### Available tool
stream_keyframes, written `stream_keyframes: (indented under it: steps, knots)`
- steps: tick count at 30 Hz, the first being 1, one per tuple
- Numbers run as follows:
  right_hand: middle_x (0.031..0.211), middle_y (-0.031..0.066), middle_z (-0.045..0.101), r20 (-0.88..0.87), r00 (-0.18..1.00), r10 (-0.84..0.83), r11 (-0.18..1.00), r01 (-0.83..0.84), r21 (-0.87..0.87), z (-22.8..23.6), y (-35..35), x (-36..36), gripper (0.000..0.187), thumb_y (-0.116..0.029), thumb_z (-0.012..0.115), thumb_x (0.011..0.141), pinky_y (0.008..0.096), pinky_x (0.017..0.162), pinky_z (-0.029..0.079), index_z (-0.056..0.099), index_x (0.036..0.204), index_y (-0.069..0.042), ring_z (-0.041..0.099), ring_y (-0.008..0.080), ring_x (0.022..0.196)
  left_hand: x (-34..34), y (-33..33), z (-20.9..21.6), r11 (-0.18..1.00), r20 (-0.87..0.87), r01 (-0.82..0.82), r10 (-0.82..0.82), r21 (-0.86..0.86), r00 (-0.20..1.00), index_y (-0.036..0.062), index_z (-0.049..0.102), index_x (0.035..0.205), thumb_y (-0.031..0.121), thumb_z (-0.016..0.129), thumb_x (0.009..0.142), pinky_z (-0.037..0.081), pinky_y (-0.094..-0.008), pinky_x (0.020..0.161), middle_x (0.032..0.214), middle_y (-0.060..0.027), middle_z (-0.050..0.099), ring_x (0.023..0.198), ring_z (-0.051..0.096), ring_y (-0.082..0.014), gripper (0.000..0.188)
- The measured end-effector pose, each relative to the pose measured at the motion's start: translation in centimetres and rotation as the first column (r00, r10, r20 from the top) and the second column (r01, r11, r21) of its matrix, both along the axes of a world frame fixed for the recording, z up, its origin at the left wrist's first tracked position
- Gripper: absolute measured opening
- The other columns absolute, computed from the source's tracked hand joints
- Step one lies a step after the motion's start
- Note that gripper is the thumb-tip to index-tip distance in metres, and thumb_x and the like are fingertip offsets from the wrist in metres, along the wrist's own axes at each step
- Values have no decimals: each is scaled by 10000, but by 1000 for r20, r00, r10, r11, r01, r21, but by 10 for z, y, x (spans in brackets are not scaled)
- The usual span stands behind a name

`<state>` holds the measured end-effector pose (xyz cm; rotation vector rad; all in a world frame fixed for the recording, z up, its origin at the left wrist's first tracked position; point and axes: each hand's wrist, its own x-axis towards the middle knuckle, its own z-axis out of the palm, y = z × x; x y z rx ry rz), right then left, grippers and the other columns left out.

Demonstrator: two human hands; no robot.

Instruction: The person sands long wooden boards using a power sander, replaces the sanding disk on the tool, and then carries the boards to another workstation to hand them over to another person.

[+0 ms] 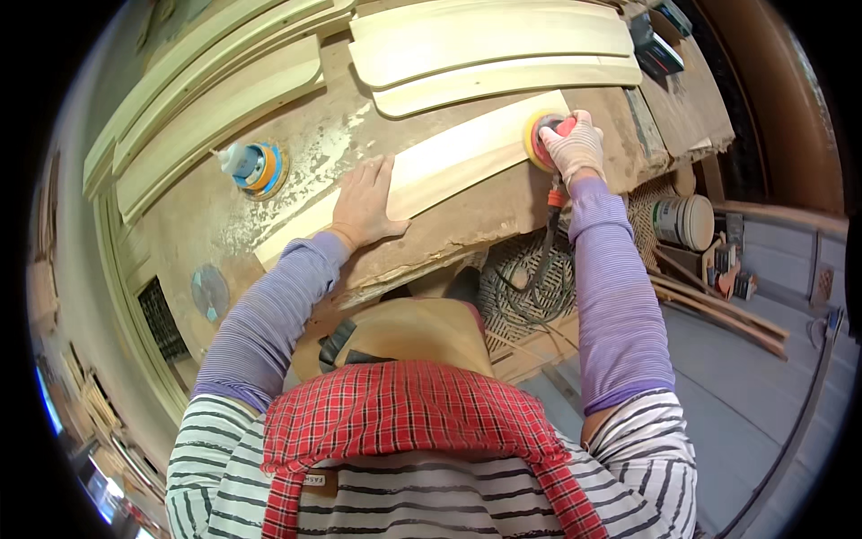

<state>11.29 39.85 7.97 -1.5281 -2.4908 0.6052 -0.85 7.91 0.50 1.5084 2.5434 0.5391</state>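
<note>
A long pale wooden board (462,154) lies slantwise along the near side of the workbench. My bare left hand (363,203) rests flat on its left part, fingers stretched and thumb spread. At the board's right end, my gloved right hand (579,151) is closed round a red orbital sander (544,136) with a yellow pad. The pad is tilted up in view, over the board's end; whether it touches the wood I cannot tell. An orange-red fitting joins the sander to a dark hose (549,235) that hangs off the bench edge.
Several shaped boards (494,36) lie along the bench's far side, more (224,117) at the left. A bottle (235,160) stands with tape rolls (266,171) on the worn bench (467,220). A white bucket (682,223) and wood strips (718,314) lie below right.
</note>
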Motion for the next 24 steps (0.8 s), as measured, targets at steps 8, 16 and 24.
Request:
stream_keyframes:
  steps: [8, 16, 24]
  knots:
    - [1119, 282, 581, 6, 840, 542, 840, -542, -36, -18, -175, 71, 371, -335, 639, 837, 474, 853, 552, 611, 1149, -136, 650, 436, 932, 38, -43, -9, 991, 23, 132, -133, 24, 991, -62, 379, 1446, 505, 819, 603, 349, -470, 1088, 1346, -234, 494, 1257, 465, -391, 1108]
    - [1255, 275, 557, 37, 994, -103, 994, 104, -36, -5, 42, 71, 600, -378, 724, 787, 426, 951, 519, 556, 1285, -87, 640, 426, 1048, 40, -31, -10, 996, -8, 69, -69, 55, 998, -6, 475, 1390, 295, 691, 869, 393, -465, 985, 1258, -198, 558, 1159, 521, -375, 639]
    - [1191, 217, 547, 84, 976, 201, 962, -181, -205, -5, -85, 26, 406, -314, 680, 851, 463, 928, 535, 551, 1203, -157, 635, 427, 1038, 38, -26, -11, 1000, -25, 21, -21, 5, 999, 31, 488, 1376, 162, 594, 908, 393, -457, 980, 1225, -165, 568, 1146, 520, -344, 497]
